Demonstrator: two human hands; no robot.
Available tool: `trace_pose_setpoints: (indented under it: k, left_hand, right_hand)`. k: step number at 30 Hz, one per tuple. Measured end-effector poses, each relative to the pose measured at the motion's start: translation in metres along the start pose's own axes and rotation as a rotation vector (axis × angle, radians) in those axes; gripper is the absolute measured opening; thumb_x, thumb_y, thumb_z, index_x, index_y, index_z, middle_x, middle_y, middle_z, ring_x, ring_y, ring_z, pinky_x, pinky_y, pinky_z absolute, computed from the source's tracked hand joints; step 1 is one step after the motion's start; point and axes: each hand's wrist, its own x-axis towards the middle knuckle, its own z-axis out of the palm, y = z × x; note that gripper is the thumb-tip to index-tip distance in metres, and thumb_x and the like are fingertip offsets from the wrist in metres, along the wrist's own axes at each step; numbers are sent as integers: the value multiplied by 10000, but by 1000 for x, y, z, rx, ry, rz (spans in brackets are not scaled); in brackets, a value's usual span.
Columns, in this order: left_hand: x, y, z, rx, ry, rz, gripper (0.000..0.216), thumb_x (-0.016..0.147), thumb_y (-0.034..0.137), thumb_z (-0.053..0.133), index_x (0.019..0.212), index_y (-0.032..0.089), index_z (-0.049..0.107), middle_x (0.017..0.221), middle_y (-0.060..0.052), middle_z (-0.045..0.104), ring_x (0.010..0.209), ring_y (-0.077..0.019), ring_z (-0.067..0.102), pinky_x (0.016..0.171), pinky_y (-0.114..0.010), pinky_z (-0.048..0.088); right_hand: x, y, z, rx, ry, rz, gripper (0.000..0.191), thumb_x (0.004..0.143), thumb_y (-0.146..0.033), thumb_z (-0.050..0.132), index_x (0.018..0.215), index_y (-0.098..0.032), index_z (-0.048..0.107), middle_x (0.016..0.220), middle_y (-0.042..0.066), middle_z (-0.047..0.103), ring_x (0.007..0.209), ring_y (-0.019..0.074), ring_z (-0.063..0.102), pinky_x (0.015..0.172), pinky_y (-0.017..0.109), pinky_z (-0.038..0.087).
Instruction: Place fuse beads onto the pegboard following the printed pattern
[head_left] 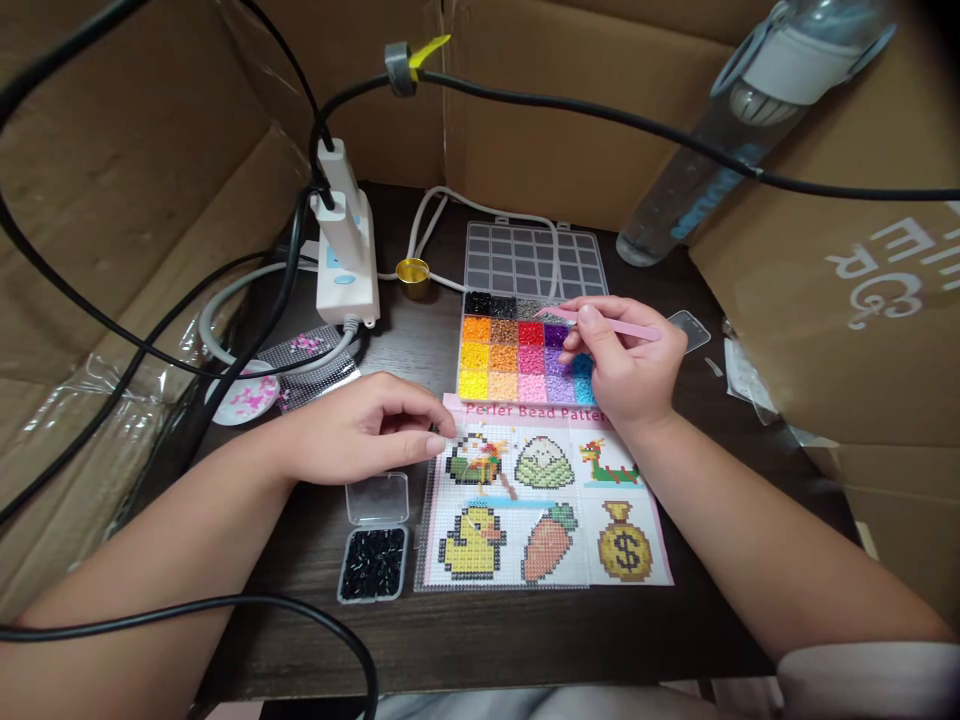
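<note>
My right hand (626, 365) pinches pink tweezers (611, 325) over the purple cells of a compartment tray of coloured beads (499, 355), whose clear lid (529, 260) stands open behind. My left hand (367, 430) rests loosely curled on the dark table, its fingertips touching the upper left corner of a clear pegboard (502, 510). The pegboard lies on a pink pattern sheet (630, 500) with duck, carrot, dragon and money-bag pictures. A small open box of black beads (373, 562) sits just below my left hand.
A white device with cables (343, 250) stands at the back left beside a small gold cap (412, 275). A plastic bottle (712, 150) leans at the back right. Cardboard walls (847, 280) surround the table. Black cables (600, 115) cross overhead and in front.
</note>
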Motion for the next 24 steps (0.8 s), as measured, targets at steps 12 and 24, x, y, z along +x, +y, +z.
trace_pose_setpoints:
  k: [12,24]
  left_hand:
    - [-1,-1,1,12,-17,0,351,908,409,600,1001,125,784,919,-105,793,794,-206,705,659,-256,524]
    - [0,-1,0,21,-6,20,286,908,387,625,984,160,782,905,-69,793,817,-190,709,707,-249,536]
  right_hand:
    - [-1,0,-1,-24,-4,23,179,901,-363,718,857,-193,754,700,27,736,505,131,645,472,274,583]
    - [-1,0,0,-41,-11,12,157,912,-319,693,831,-196,749,709,27,737,515,132,644,480,277,580]
